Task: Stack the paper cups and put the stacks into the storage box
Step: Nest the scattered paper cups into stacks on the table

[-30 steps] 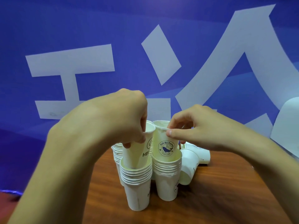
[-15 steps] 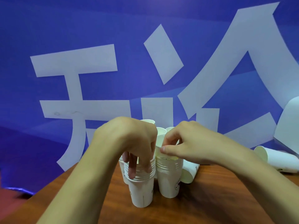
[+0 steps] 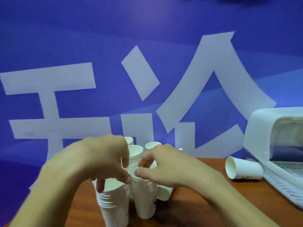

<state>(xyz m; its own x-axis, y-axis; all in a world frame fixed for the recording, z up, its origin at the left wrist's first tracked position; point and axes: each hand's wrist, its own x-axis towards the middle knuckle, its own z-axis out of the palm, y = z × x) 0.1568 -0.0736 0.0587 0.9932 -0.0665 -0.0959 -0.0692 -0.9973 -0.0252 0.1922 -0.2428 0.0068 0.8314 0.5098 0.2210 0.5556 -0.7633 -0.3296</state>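
Fingers of my left hand curl down over the top of the left stack, thumb on the near rim, clamped on its top cup. Right hand does the same on the right stack, with thumb and forefinger pinching the rim. It's blurry there, so I can't tell how hard.

Progress is roughly mid-task. The storage box sits open at the far right of the table. I see no cups in the part that shows, though the frame cuts the rest off. So boxing looks not started. Stacking is well along: both front stacks stand upright, touching or nearly so, each several cups deep. More stacks stand just behind them, half hidden by my hands.

Left to do: a loose cup lies on its side against the box's front edge, and a tipped cup lies just beside the right stack, under my right wrist. Both need nesting, then every stack goes in the box.

Around: a blue backdrop with big white characters, and a brown wooden table. In the way, I'd say: the loose cup blocks the box mouth, and the tight cluster could topple when one stack is lifted.
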